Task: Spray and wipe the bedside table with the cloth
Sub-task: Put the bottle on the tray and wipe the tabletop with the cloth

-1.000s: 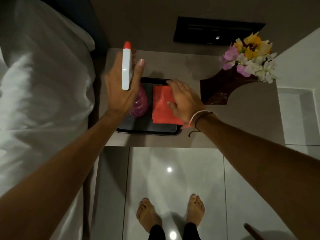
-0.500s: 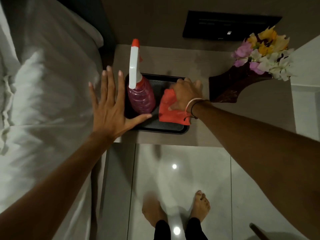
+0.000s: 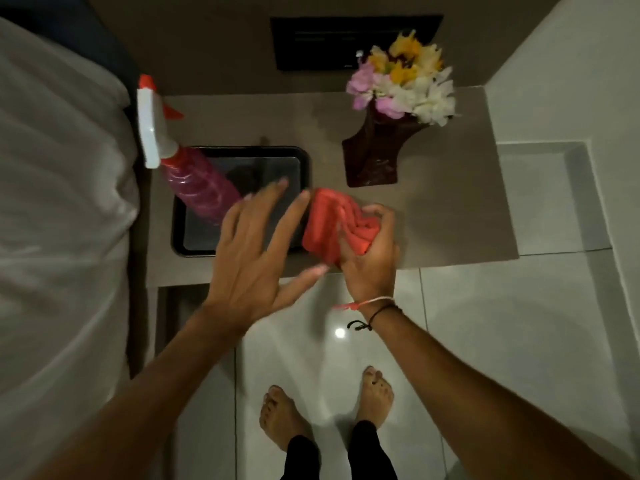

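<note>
The beige bedside table (image 3: 450,216) lies below me between the bed and a white wall. A pink spray bottle (image 3: 194,181) with a white and red trigger head stands at the left end of a black tray (image 3: 242,154) on the table. My right hand (image 3: 370,258) grips a bunched red cloth (image 3: 332,223), lifted above the table's front edge just right of the tray. My left hand (image 3: 252,251) hovers over the tray's front right corner, fingers spread and empty, close to the cloth.
A dark brown vase (image 3: 377,154) of yellow, pink and white flowers stands at the table's back right. White bedding (image 3: 59,202) fills the left side. A dark panel (image 3: 353,43) sits on the wall behind. My bare feet (image 3: 325,407) stand on glossy white floor tiles.
My left hand let go of the spray bottle, which now stands on the tray, and swung right towards the cloth. My right hand gathered the cloth off the tray and lifted it.
</note>
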A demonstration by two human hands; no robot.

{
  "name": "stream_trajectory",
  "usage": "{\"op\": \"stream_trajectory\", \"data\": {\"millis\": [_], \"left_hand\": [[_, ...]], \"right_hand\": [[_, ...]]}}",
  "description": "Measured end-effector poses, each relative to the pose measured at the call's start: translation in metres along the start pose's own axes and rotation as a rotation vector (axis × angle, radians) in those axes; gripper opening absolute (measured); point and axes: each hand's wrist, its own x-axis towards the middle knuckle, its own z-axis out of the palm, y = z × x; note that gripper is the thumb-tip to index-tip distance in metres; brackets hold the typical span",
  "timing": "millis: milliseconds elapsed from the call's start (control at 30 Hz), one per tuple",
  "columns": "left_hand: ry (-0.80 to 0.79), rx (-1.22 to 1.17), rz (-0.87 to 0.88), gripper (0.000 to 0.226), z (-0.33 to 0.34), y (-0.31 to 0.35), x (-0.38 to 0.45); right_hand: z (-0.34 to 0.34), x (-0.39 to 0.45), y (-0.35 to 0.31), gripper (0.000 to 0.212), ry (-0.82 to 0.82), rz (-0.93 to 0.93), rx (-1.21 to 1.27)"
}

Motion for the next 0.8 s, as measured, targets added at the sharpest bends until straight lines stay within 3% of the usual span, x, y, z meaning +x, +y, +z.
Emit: {"op": "stream_trajectory", "data": {"millis": [100,167,300,367,433,667,733,800], "left_hand": [[0.086,-0.030,0.105,0.079,0.002,0.034,0.077],[0.086,0.016,0.153,0.079,0.006,0.048,0.127],[-0.199,0.165,0.175,0.084,0.026,0.056,0.198],[-0.363,0.237,0.203,0.085,0.040,0.047,0.213],[-0.420,0.293,0.240,0.084,0.047,0.036,0.220],[-0.461,0.280,0.305,0.074,0.046,0.017,0.249],[-0.492,0.266,0.303,0.073,0.044,0.015,0.256],[-0.509,0.244,0.299,0.072,0.042,0.014,0.264]], "right_hand": [[-0.024,0.004,0.000,0.048,0.244,0.258,0.320],[-0.038,0.013,-0.001,0.041,0.366,0.402,0.449],[-0.064,0.032,-0.005,0.033,0.447,0.573,0.676],[-0.072,0.040,-0.002,0.035,0.412,0.585,0.706],[-0.076,0.045,-0.001,0.039,0.388,0.571,0.700],[-0.064,0.053,-0.001,0.034,0.471,0.413,0.513],[-0.057,0.055,-0.017,0.041,0.505,0.212,0.423],[-0.049,0.056,-0.031,0.051,0.398,-0.185,0.365]]}}
